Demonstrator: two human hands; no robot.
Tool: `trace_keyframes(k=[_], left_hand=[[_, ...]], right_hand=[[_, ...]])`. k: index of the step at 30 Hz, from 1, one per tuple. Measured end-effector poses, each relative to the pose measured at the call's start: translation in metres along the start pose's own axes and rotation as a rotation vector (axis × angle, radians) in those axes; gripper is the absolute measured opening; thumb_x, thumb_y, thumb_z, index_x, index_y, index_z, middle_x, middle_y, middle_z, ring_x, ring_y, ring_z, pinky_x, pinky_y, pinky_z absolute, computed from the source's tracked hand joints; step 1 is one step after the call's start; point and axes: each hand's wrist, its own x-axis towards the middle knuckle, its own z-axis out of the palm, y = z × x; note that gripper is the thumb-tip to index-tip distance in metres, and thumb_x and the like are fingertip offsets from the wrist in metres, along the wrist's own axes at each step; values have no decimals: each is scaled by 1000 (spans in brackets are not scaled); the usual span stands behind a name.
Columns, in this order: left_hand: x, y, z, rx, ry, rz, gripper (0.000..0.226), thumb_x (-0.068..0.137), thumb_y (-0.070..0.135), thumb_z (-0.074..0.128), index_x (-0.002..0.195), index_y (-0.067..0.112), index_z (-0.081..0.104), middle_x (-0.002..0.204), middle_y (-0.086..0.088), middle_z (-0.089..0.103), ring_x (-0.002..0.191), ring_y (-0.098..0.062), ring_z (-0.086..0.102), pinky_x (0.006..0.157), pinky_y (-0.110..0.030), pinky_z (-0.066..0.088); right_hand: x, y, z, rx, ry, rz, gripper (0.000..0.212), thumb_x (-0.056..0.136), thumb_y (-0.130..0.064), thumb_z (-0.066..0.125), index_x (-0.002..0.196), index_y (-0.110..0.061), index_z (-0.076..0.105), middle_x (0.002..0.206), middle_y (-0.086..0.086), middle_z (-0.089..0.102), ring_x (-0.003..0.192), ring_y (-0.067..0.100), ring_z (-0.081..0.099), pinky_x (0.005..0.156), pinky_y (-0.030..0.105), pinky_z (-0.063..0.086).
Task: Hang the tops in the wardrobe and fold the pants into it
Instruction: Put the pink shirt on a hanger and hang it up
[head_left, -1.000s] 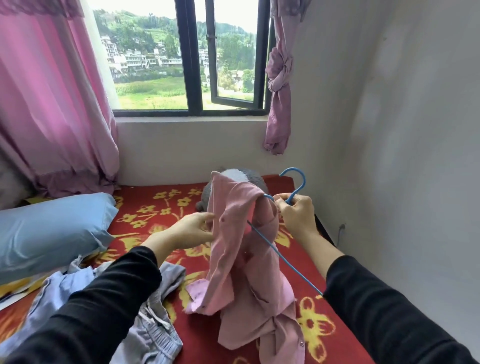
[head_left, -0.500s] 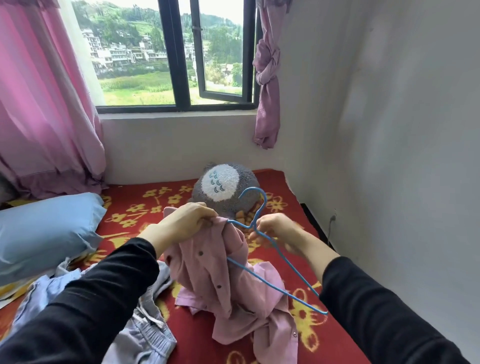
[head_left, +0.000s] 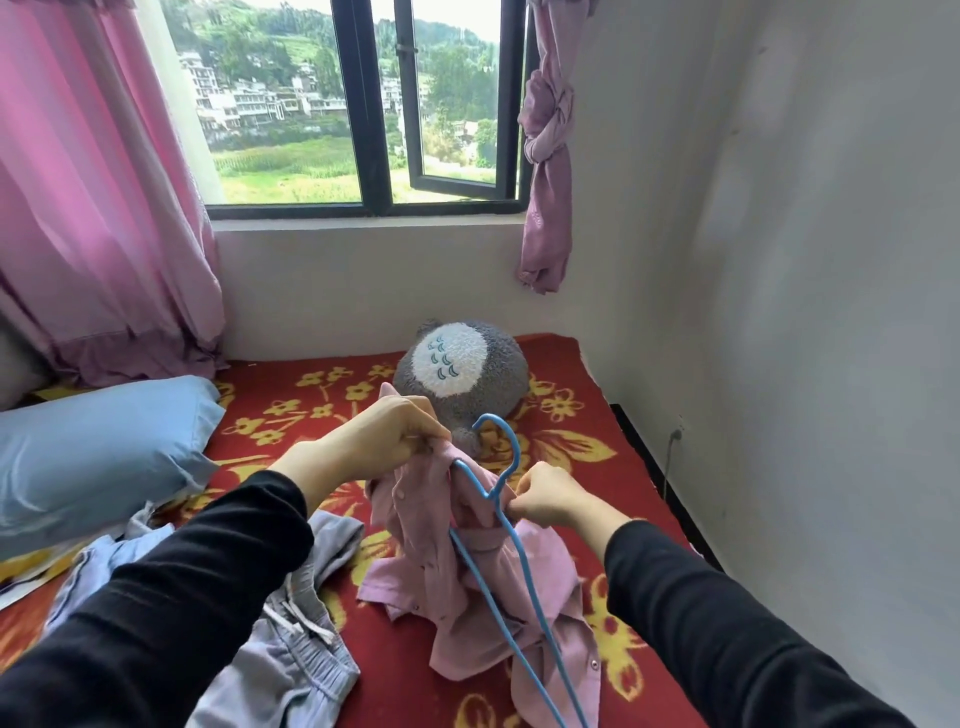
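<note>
Lift the collar of the pink shirt (head_left: 431, 525), at 6 o'clock from the plush toy (head_left: 457, 364), with the left hand (head_left: 384, 441) curled tight on it, and, with the right hand (head_left: 545, 496) pinching the blue hanger (head_left: 489, 494) just below its hook, push one arm fully into the shoulder.

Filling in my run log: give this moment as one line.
step: fitting hanger into pink shirt | left hand: grips shirt | right hand: holds hanger | pants: on bed

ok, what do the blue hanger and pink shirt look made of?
Blue hanger: thin rod, smooth even blue with a slight sheen; coated wire or plastic, cannot tell which. Pink shirt: soft matte cloth, fibre unclear; it creases and slumps limply.
</note>
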Motion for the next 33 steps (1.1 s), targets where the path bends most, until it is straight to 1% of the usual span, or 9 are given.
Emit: trace_keyframes(k=[5, 8, 11, 14, 18, 21, 24, 28, 33], left_hand=[[-4, -10, -4, -1, -9, -55, 44, 74, -10, 62, 81, 30, 77, 85, 10, 64, 88, 5, 54, 94, -29, 35], [-9, -12, -7, -11, -5, -108, 55, 73, -12, 58, 74, 41, 72, 85, 8, 63, 84, 1, 56, 88, -21, 37], [-10, -15, -10, 35, 13, -146, 47, 71, -13, 51, 85, 23, 79, 85, 3, 65, 83, -13, 59, 83, -29, 45], [-13, -22, -14, 19, 49, -228, 45, 74, -11, 54, 91, 23, 78, 80, 9, 61, 78, -9, 56, 74, -22, 42], [-19, -32, -18, 1, 91, -305, 39, 77, -7, 60, 93, 24, 77, 78, 7, 55, 72, -5, 51, 70, -21, 39], [-20, -29, -19, 6, 27, -289, 45, 75, -8, 58, 91, 28, 77, 79, 4, 56, 74, -8, 52, 74, -27, 44], [-17, -18, -18, 40, -38, -252, 50, 73, -9, 52, 88, 31, 77, 79, 7, 56, 73, -3, 51, 73, -30, 44], [-22, -23, -19, 67, -63, -269, 49, 76, -9, 54, 92, 30, 78, 82, 1, 57, 73, -3, 50, 66, -10, 35], [-28, -39, -24, 42, 60, -321, 50, 78, -8, 57, 102, 32, 75, 83, 6, 58, 80, -11, 55, 74, -22, 38]], right_hand=[[-6, 8, -4, -160, 251, -6, 10, 71, -9, 52, 66, -17, 58, 78, 3, 65, 79, 28, 61, 63, 28, 43], [-5, 9, -21, 63, 497, 6, 18, 71, -5, 49, 74, -16, 63, 84, 8, 67, 85, 31, 61, 65, 29, 42], [-4, 5, -23, 428, 423, -23, 20, 67, -3, 42, 55, -17, 50, 63, 4, 56, 74, 27, 53, 64, 31, 37], [-8, 8, -17, 373, 315, -152, 14, 59, -28, 39, 48, -21, 44, 58, -2, 50, 67, 21, 49, 64, 37, 38], [-18, 10, -25, 354, 10, -222, 42, 59, -63, 61, 65, -21, 61, 63, -12, 54, 59, 3, 47, 56, 20, 37], [-12, 18, -27, 34, -16, -153, 24, 64, -37, 81, 68, -19, 64, 68, -6, 60, 66, 10, 58, 56, 23, 41], [-7, 19, -23, -322, 198, -59, 14, 73, -20, 70, 86, -18, 65, 91, 4, 67, 90, 26, 66, 67, 29, 46], [-5, 37, -33, -347, 312, 41, 20, 81, -17, 55, 99, -22, 62, 107, 4, 66, 100, 27, 63, 76, 33, 46], [-9, 61, -43, -244, 409, 101, 10, 86, -11, 45, 84, -19, 52, 99, 9, 64, 90, 31, 60, 67, 31, 40]])
